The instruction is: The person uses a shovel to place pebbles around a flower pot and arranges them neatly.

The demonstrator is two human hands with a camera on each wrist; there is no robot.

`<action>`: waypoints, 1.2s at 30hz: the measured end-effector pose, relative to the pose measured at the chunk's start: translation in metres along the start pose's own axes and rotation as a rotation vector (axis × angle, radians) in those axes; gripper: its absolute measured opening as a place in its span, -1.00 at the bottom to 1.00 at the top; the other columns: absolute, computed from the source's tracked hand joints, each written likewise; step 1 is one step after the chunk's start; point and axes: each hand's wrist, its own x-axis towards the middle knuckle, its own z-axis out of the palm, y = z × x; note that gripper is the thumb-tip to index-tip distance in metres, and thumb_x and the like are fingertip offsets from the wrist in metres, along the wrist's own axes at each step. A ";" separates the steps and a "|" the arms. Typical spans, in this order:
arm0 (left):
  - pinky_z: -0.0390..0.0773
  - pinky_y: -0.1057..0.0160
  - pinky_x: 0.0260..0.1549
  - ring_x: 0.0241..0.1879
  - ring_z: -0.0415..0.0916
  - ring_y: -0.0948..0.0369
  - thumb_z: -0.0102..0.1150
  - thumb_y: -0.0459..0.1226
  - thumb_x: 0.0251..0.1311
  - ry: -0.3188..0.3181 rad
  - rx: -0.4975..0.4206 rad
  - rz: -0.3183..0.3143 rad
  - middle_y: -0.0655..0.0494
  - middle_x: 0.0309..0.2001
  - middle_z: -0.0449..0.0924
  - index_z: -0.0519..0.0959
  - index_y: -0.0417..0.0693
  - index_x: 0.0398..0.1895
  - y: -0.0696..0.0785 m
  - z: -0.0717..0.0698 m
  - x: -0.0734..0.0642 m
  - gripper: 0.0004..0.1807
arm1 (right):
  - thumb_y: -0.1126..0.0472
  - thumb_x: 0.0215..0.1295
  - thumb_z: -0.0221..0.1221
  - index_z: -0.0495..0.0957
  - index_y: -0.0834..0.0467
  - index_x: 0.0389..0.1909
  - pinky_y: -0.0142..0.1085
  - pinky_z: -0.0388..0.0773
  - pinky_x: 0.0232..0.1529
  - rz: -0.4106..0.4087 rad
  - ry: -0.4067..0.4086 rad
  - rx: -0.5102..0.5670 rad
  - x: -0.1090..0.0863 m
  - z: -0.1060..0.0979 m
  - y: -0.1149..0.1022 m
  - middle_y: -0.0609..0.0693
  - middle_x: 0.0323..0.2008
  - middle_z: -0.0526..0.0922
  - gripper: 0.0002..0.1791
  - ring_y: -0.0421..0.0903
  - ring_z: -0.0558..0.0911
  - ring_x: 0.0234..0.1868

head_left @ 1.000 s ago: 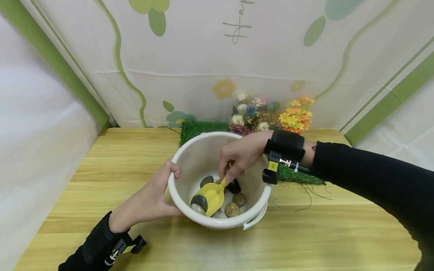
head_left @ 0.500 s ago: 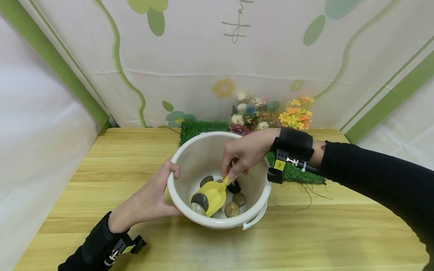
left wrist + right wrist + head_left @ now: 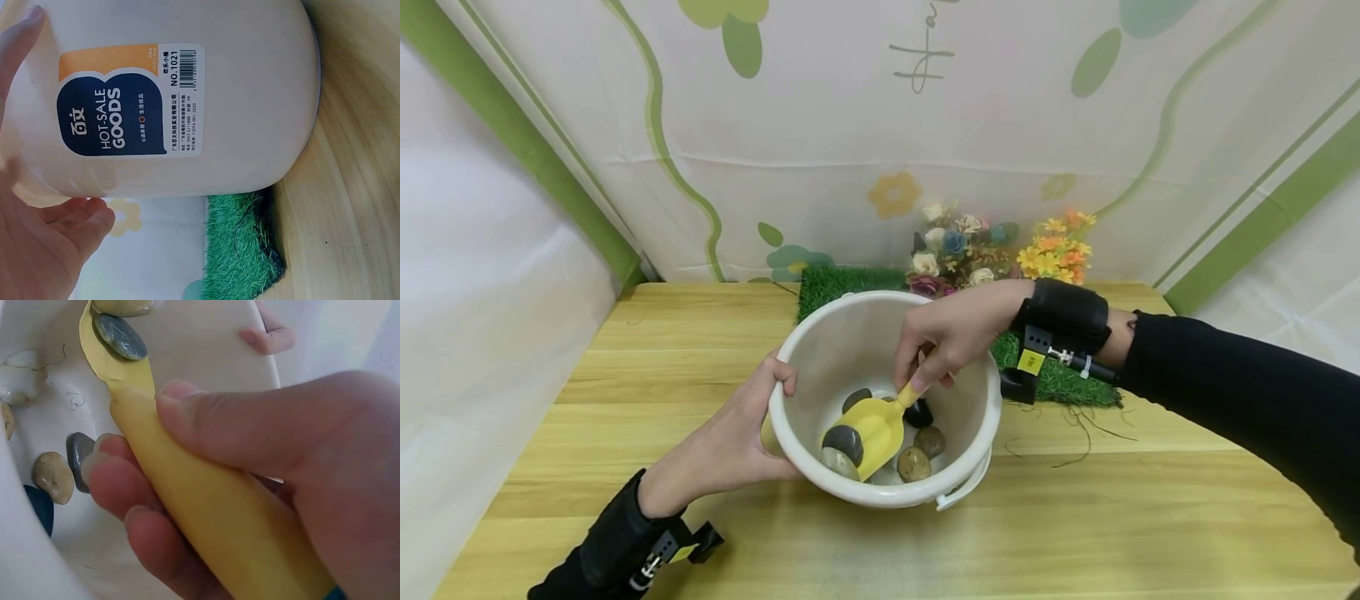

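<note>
Yellow scoop (image 3: 880,429), likely light, stiff, is best held by handle (image 3: 187,481), as gripped in curled right hand (image 3: 951,333); bucket rim (image 3: 887,497) is clasped by left hand (image 3: 741,433).

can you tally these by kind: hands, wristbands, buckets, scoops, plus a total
Hands: 2 (left hand, right hand)
Wristbands: 2 (left band, right band)
Bucket: 1
Scoop: 1
Total: 6

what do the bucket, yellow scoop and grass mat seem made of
Bucket: plastic, smooth, lightly glossy; its label lists PP. Yellow scoop: probably plastic, satin, judging by even colour and soft sheen. Grass mat: likely synthetic, matte, being uniformly green.
</note>
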 end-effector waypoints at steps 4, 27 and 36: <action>0.52 0.18 -0.26 0.18 0.17 0.04 0.51 0.01 -0.36 0.006 -0.002 0.004 -0.03 0.24 0.11 0.11 -0.01 -0.17 -0.001 0.000 0.000 -0.19 | 0.20 0.31 0.09 0.62 -0.02 -0.18 -0.30 0.50 -0.47 0.011 0.013 -0.001 -0.001 0.001 0.000 -0.20 -0.34 0.63 -0.83 -0.04 0.59 -0.51; 0.51 0.17 -0.21 0.20 0.15 0.06 0.48 0.06 -0.33 -0.031 0.015 -0.048 0.02 0.24 0.09 0.07 0.04 -0.16 0.001 -0.001 0.000 -0.18 | 0.16 0.26 0.14 0.62 -0.07 -0.11 -0.32 0.44 -0.44 -0.017 0.099 -0.090 -0.010 0.003 0.001 -0.18 -0.53 0.59 -0.79 -0.24 0.48 -0.57; 0.50 0.15 -0.20 0.19 0.17 0.06 0.48 0.05 -0.33 -0.032 0.019 -0.044 0.01 0.23 0.11 0.08 0.04 -0.16 0.001 -0.001 -0.001 -0.18 | 0.14 0.26 0.14 0.62 -0.11 -0.12 -0.30 0.47 -0.43 -0.005 0.116 -0.070 -0.016 0.003 0.001 -0.21 -0.51 0.60 -0.79 -0.23 0.51 -0.55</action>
